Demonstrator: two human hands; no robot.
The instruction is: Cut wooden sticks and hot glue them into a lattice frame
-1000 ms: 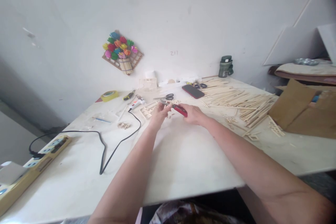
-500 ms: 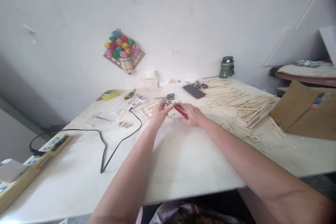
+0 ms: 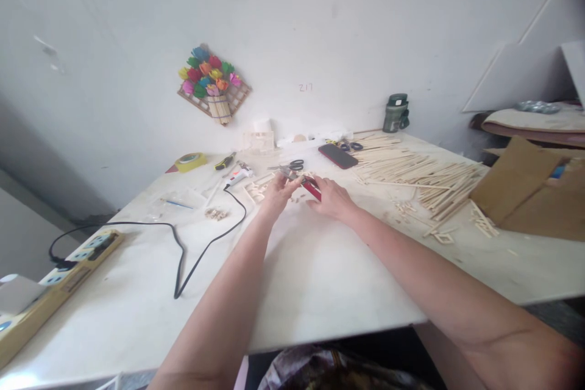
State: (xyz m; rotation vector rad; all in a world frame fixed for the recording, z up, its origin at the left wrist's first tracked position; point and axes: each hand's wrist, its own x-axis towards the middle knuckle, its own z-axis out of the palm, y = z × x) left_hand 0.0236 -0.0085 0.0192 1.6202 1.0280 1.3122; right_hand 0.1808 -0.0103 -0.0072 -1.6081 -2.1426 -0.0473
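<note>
White adapter: sitting on the power strip, the left frame edge cutting both off. Pale wooden pieces: running in behind the left hand, which is partly hiding them. Left hand: bending its fingers at the metal head of the red-handled pliers; whether it is pinching anything there I cannot tell. Pliers: slanting between the two hands over the middle of the table, metal end reaching toward the black-handled scissors. Right hand: wrapping around the red handles, covering their rear part. Cardboard box: concealing most of its contents, a blue patch showing at a gap. Changes I am noting against half a second ago: left hand keeping its place at the pliers' head; less red handle showing under the right hand. Surface, whitish, bearing from the left: black cable, yellow tape, glue gun, phone, spread of thin sticks. Room: white wall rising behind, a flower piece hanging at left, a handwritten "217" showing near centre, a dark green bottle standing upright before it at right.
</note>
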